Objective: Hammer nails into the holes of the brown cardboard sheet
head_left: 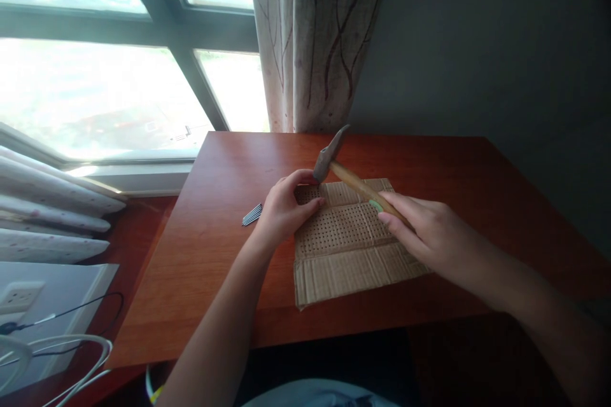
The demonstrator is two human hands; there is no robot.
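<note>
My right hand (424,226) is closed around the wooden handle of a hammer (353,179). The hammer's grey metal head is above the far-left part of a piece of corrugated cardboard (344,270). Rows of small holes cover the cardboard's middle band. At its left edge rests my left hand (285,202), thumb and forefinger apart, with the forefinger close beside the hammer head. Its other fingers are mostly hidden, and I cannot make out anything between them. A small row of metal nails (251,215) lies on the table just left of this hand.
The reddish-brown wooden table (205,254) has its far edge near a patterned curtain (324,44) and a grey wall. A large window (95,95) is at the left. White cables (95,338) and a wall socket (21,297) are beyond the table's left side.
</note>
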